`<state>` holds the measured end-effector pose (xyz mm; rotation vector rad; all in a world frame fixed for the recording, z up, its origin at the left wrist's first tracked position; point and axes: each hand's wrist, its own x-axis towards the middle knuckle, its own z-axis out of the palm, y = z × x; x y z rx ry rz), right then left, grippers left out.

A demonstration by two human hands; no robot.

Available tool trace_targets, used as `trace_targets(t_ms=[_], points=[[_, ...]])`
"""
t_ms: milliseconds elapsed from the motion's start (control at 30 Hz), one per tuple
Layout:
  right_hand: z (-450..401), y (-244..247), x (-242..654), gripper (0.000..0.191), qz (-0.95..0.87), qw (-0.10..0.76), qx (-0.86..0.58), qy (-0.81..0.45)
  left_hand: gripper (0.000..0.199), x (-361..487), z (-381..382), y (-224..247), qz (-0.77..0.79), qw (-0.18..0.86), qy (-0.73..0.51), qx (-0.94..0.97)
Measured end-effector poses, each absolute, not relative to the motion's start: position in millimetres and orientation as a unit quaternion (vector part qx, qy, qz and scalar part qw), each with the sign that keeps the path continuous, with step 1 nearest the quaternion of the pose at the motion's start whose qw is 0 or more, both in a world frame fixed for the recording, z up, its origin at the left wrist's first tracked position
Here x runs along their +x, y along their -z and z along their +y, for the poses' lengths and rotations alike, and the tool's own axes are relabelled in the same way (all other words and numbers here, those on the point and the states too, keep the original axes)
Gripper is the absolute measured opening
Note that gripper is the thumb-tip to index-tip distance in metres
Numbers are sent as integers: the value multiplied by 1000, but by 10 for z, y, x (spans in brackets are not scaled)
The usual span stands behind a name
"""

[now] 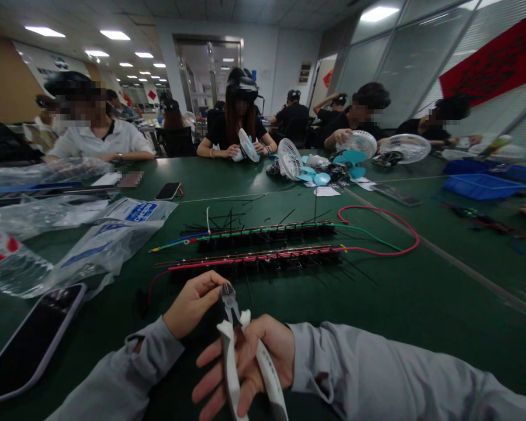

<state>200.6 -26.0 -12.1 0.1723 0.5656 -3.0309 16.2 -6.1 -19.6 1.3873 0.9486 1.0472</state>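
My right hand [269, 336] holds a pair of diagonal cutters [230, 301] with white handles, its fingers loosely spread around them and the jaws pointing away from me. Beside the jaw tips, my left hand [193, 303] has thumb and index finger pinched together; whatever is between them is too small to make out. Just beyond both hands lies a long wire bundle with a red wire [228, 264] and many black cable-tie tails sticking out. A second bundle with a green wire [245, 233] runs parallel behind it. A red cable [414, 237] loops at their right ends.
A large phone [35, 342], a water bottle [13, 266] and plastic bags [114, 240] lie on the left. Across the green table, several people handle white fans [289, 159]; blue fan blades [353, 156] lie there. Blue trays [482, 186] stand at the right.
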Motion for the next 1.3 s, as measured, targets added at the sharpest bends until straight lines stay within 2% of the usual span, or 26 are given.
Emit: trace_targets(t_ms=[333,533,633,1300], points=[[-254,249,1978,57,199,16,60,978,20,153,-51,207,380,562,-437,590],[-256,248,1999,29,187,6,74,980,19,154,-59,209,383,553,-440,595],[-259,179,2019,20,169,20,94,981,19,150,-57,217,384,549,-440,597],[-289,68,2021,16,188,23,140,972,22,140,-50,201,395,539,-434,604]])
